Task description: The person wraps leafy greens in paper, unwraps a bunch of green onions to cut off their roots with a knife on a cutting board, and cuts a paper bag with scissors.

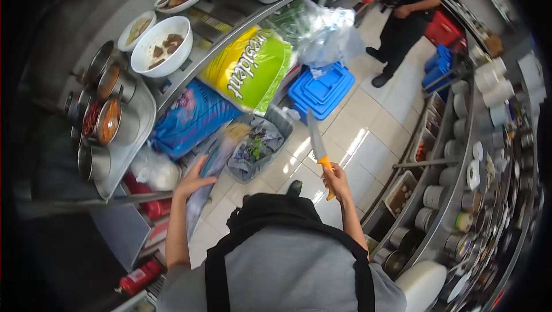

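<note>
My right hand [336,181] is wrapped round the orange handle of a large kitchen knife [316,139], its blade pointing forward above the tiled floor. My left hand [195,181] holds nothing and has its fingers apart. It is close to a clear plastic sheet or bag [214,159] beside the shelf; whether they touch I cannot tell. Just ahead of that hand, a grey bin [265,165] on the floor contains a plastic liner and green leafy scraps.
Bowls of food [162,47] and metal pots [109,119] stand on the left counter. Below lie a blue sack [192,117] and a green-yellow sack [250,70]. A blue lidded box [322,90] is ahead. A person in black [405,21] stands farther off. Crowded shelves [443,168] line the right.
</note>
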Demonstrator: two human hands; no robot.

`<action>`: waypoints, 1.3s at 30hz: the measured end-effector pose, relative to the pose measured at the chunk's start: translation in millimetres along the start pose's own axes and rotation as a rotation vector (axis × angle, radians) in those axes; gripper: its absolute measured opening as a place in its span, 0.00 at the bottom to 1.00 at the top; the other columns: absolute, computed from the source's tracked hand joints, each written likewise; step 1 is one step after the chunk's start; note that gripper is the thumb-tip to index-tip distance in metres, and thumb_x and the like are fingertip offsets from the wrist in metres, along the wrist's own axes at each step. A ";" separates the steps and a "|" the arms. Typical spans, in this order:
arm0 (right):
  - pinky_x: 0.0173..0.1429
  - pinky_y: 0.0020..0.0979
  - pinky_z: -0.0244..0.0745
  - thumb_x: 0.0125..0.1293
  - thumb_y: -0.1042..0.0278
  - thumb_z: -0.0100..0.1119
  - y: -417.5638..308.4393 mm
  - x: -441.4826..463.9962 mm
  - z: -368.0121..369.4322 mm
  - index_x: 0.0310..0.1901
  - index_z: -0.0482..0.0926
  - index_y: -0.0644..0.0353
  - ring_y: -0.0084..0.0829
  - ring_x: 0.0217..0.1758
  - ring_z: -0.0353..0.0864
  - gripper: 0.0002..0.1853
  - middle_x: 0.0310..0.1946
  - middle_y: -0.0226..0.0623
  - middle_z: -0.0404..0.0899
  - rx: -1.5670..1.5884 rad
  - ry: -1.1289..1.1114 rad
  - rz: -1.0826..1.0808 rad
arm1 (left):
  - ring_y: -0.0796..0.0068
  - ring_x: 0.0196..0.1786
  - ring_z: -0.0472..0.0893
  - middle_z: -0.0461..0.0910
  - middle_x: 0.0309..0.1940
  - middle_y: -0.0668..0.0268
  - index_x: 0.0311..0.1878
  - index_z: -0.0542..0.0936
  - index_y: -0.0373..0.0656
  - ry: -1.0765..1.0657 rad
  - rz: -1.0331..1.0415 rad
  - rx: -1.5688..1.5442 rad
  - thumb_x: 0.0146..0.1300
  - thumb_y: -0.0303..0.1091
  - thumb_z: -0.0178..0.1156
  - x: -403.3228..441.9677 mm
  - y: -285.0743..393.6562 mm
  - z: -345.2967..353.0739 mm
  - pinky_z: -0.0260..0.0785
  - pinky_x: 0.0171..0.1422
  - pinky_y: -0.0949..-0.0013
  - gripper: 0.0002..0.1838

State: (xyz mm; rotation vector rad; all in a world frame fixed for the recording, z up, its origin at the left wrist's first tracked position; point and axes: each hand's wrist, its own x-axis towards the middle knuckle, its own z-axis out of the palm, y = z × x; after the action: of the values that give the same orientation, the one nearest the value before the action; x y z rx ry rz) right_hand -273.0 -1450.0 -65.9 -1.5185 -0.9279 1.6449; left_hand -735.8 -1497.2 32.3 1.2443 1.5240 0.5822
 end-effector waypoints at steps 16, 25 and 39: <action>0.37 0.37 0.76 0.57 0.69 0.60 -50.8 47.2 -18.1 0.48 0.72 0.62 0.45 0.31 0.82 0.18 0.28 0.48 0.81 -0.811 0.068 -0.238 | 0.64 0.53 0.76 0.76 0.51 0.50 0.56 0.68 0.29 -0.026 0.023 0.282 0.35 0.38 0.73 132.8 42.9 63.8 0.65 0.59 0.68 0.43; 0.50 0.40 0.73 0.50 0.69 0.59 -78.3 127.6 -48.2 0.51 0.74 0.65 0.49 0.43 0.79 0.24 0.39 0.54 0.79 -0.882 -0.306 -0.153 | 0.70 0.53 0.75 0.78 0.49 0.58 0.57 0.71 0.32 -0.268 0.132 0.061 0.38 0.37 0.75 210.2 83.5 126.2 0.62 0.62 0.70 0.40; 0.38 0.39 0.76 0.56 0.65 0.61 -130.1 223.3 -198.4 0.71 0.42 0.46 0.43 0.30 0.80 0.46 0.33 0.54 0.79 -0.855 -0.507 -0.078 | 0.65 0.43 0.79 0.80 0.40 0.54 0.50 0.74 0.32 0.012 0.095 0.269 0.35 0.41 0.74 260.2 157.6 245.3 0.68 0.53 0.67 0.37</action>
State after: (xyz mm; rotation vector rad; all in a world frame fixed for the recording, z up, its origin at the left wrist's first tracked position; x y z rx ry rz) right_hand -86.1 -1183.2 -74.0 -1.5390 -2.1389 1.6938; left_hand -428.7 -1262.3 -24.8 1.5267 1.5976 0.4568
